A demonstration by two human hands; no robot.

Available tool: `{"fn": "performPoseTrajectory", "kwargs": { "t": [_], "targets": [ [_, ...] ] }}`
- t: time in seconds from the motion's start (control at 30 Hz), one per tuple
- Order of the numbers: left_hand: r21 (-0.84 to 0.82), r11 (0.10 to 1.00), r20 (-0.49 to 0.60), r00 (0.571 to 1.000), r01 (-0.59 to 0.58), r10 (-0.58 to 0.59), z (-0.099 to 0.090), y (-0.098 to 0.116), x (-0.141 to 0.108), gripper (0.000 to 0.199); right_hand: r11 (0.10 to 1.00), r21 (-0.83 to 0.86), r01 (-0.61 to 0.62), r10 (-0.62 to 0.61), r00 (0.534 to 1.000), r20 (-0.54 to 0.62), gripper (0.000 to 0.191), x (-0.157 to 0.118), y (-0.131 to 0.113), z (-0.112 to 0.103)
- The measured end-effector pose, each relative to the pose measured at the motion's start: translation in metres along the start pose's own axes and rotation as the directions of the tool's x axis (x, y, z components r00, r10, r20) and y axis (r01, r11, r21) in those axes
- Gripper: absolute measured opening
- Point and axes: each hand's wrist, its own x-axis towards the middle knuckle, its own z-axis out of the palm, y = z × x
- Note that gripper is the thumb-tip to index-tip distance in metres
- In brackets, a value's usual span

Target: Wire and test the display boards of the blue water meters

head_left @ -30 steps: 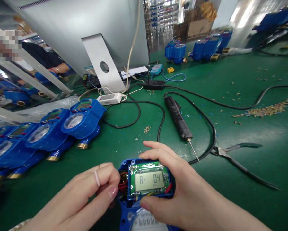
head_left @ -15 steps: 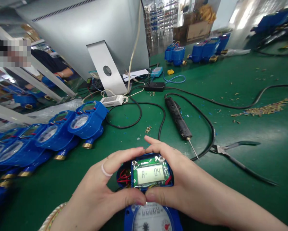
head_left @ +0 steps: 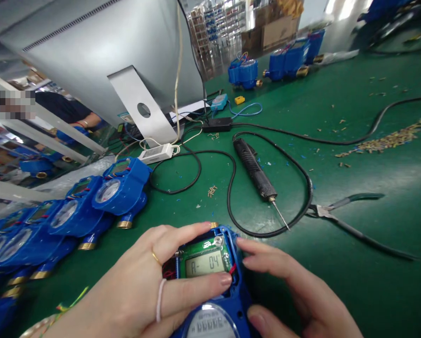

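Observation:
A blue water meter lies at the bottom middle with its electronics housing uncovered, showing a green circuit board and a lit display reading "A- 04". My left hand lies over its left side and grips it. One finger reaches the far edge by a brass fitting; another lies across the board below the display, tip near a red wire. The left thumb is hidden. Along the meter's right side is my right hand, fingers and thumb apart, fingertips at the housing's edge. The round dial is partly cut off below.
A black electric screwdriver with its cable lies beyond the meter, pliers to its right. Several blue meters line the left. Small screws and a screw pile lie on the green table. A monitor stands behind; another person's arm shows left.
My right hand has moved from the board to the meter's right side, its fingers opening. My left hand has shifted across the board, one finger now below the display. The view has turned slightly.

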Motion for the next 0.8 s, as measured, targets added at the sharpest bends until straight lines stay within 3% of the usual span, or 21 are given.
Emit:
{"fn": "performPoseTrajectory", "kwargs": {
  "t": [0.1, 0.2, 0.47, 0.8],
  "targets": [
    [0.017, 1.000, 0.000, 1.000, -0.009, 0.009, 0.000, 0.000, 0.002, 0.054, 0.990, -0.080, 0.120, -0.120, 0.993, 0.010, 0.051, -0.003, 0.005, 0.001],
    [0.019, 1.000, 0.029, 1.000, -0.009, 0.008, 0.000, -0.001, 0.001, 0.058, 0.984, -0.116, 0.137, -0.139, 0.990, -0.008, 0.052, -0.002, 0.004, 0.003],
    [0.089, 0.996, 0.055, 0.998, 0.014, -0.019, 0.002, 0.001, 0.001, 0.060, 0.999, -0.015, 0.031, -0.032, 0.994, -0.104, 0.029, 0.010, -0.006, 0.012],
    [0.030, 1.000, 0.196, 0.981, 0.003, -0.009, -0.013, 0.005, -0.002, 0.066, 0.987, -0.013, -0.159, 0.157, 0.984, -0.079, 0.016, 0.019, -0.018, 0.010]
  ]
}}
